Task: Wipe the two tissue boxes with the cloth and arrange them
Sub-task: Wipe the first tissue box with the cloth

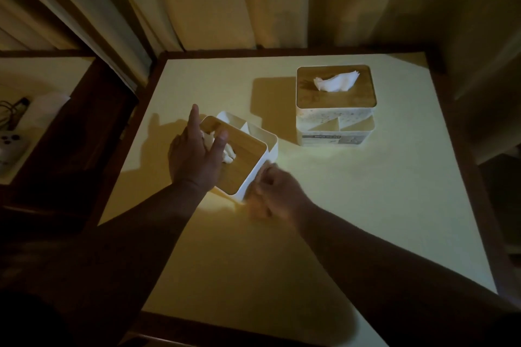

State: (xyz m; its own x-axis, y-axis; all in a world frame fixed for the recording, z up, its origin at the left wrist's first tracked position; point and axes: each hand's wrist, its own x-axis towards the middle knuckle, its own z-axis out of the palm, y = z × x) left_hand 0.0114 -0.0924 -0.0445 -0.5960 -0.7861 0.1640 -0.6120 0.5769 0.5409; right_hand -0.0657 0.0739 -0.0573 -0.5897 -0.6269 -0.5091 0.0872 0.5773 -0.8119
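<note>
Two hands on near tissue box [239, 155]: left hand [194, 158] spread, steadying its lid; right hand [270, 191] blurred against its right side, grip unclear. Far tissue box [335, 104] sits beyond-right, nearer the right hand.

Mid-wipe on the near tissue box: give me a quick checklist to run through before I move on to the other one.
1. Near tissue box steadied: ok, the left hand lies flat on its wooden lid.
2. Cloth in hand: cannot tell, the right hand is blurred against the box's right side and no cloth shows clearly.
3. Near box flat on the table: cannot tell, it sits turned at an angle and may be tipped.
4. Tissue clear of the left hand: not ok, fingers lie over the opening.
5. Far tissue box ready: ok, upright, untouched, tissue sticking up.
6. Boxes arranged: not ok, they stand apart and face different ways.
</note>
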